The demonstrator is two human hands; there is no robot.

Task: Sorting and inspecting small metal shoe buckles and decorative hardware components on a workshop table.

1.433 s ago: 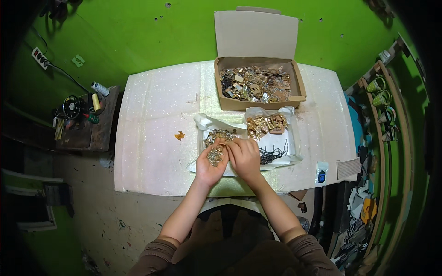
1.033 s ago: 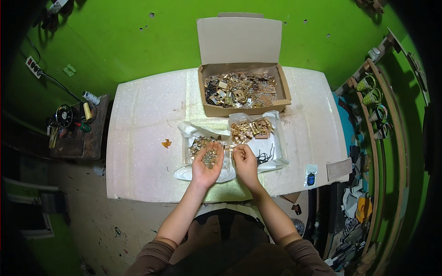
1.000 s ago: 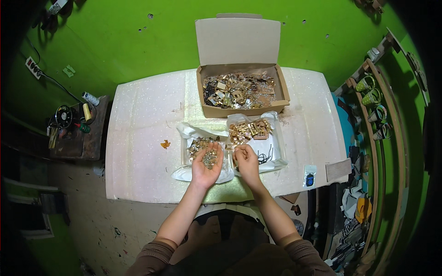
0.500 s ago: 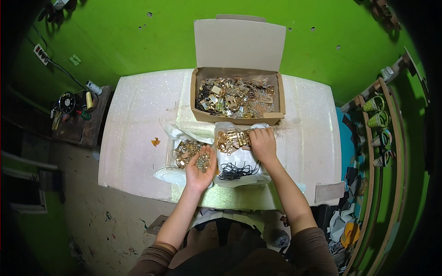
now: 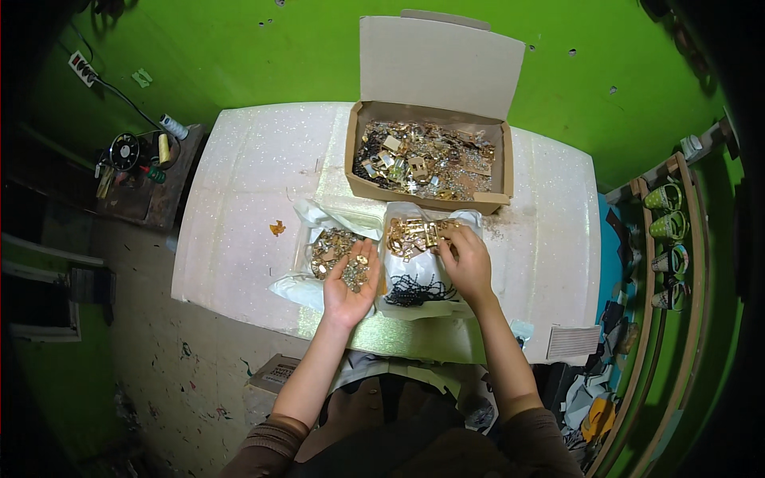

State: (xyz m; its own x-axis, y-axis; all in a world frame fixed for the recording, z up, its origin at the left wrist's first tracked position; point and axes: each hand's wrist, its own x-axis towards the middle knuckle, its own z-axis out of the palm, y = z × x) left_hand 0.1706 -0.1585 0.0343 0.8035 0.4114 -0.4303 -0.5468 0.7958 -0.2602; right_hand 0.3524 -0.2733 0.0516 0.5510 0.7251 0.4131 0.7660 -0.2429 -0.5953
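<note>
Desk [image 5: 231, 247], white: its left side gave room for moving. Cardboard box [image 5: 422, 196]: stood behind, lid [image 5: 438, 64] raised, seemingly for access. Right tray [image 5: 402, 268], lined: sat near the desk's front edge, its gold-toned fittings [image 5: 413, 235] and black beaded strands [image 5: 418, 291] apparently kept apart by kind. Left tray [image 5: 298, 291]: held mixed metal ornaments [image 5: 328, 248]. Right hand [image 5: 468, 261]: bent at the fittings; I could not tell what its grip held. Left hand [image 5: 346, 299]: lay palm up over the left tray's right side, grip wide, cupped, likely against spilling small trinkets [image 5: 356, 276].

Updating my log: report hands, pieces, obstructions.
Left hand palm up, holding small pieces. Right hand at gold hardware, grip unclear. Black strands nearby, seemingly not blocking.
</note>
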